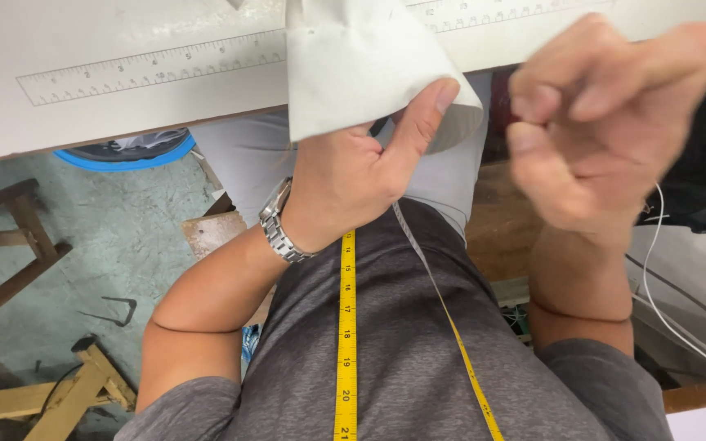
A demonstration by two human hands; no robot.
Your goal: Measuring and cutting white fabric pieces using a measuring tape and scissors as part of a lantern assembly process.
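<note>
Head view: left hand [353, 175] pinches a folded piece of pale grey fabric [361, 65] at the white table's [83, 41] edge, thumb pressed on it. Right hand [606, 114], blurred, curls its fingertips [533, 102] together beside the fabric, pinching a thin white thread [655, 269]. Yellow measuring tape [346, 343] hangs down the grey shirt [402, 351].

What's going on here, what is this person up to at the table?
A person in a grey shirt sits at a white table with a ruler printed along its edge. The left hand, a metal watch on its wrist, pinches a piece of white fabric that hangs over the table edge. The right hand is raised and closed, seemingly pinching something small; it is blurred. A yellow measuring tape hangs down the chest.
</note>
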